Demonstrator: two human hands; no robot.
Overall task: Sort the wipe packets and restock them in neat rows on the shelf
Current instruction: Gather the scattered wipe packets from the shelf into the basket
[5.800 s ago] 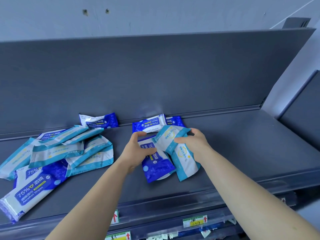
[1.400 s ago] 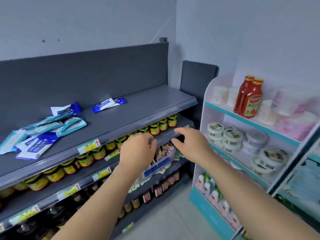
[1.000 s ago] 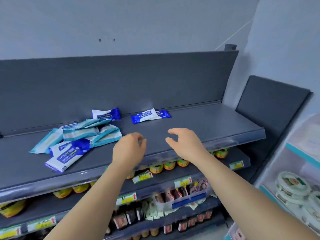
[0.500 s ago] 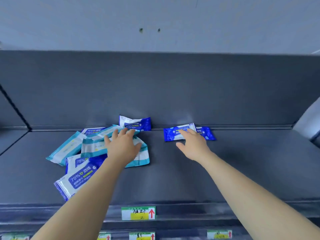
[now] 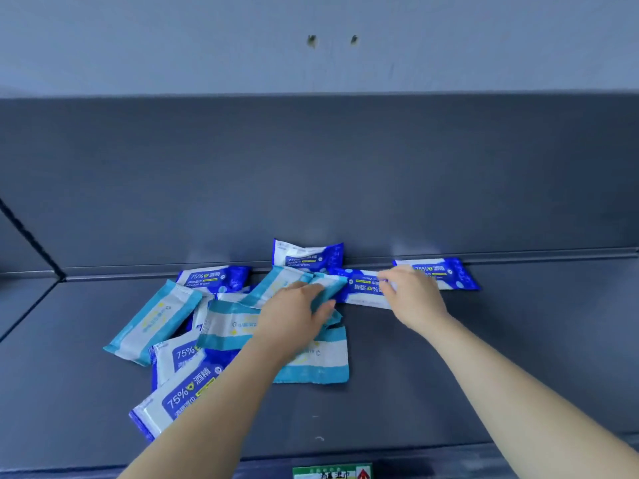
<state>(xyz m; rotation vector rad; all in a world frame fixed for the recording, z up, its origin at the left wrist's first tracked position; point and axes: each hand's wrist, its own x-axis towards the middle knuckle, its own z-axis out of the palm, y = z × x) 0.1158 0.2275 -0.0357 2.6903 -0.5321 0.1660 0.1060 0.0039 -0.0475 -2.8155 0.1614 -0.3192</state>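
Note:
Wipe packets lie in a loose heap on the dark grey shelf (image 5: 449, 368). Some are teal and white (image 5: 152, 323), others dark blue and white marked 75% (image 5: 183, 399). My left hand (image 5: 294, 319) grips the end of a teal packet (image 5: 330, 283) on top of the heap, thumb beneath it. My right hand (image 5: 413, 297) pinches the right end of a dark blue packet (image 5: 361, 288) lying by the back wall. Another dark blue packet (image 5: 446, 273) lies just right of that hand. A further one (image 5: 307, 255) leans against the back panel.
The shelf's grey back panel (image 5: 345, 174) rises behind the packets. The shelf surface stretches bare to the right and along the front edge. A green price label (image 5: 332, 473) sits on the front rail. A divider line (image 5: 31, 240) marks the neighbouring shelf section at left.
The view swung from the side shelves back to the shelf and closer. Both hands, which held nothing, reached forward; the left now grips a teal packet and the right a dark blue one.

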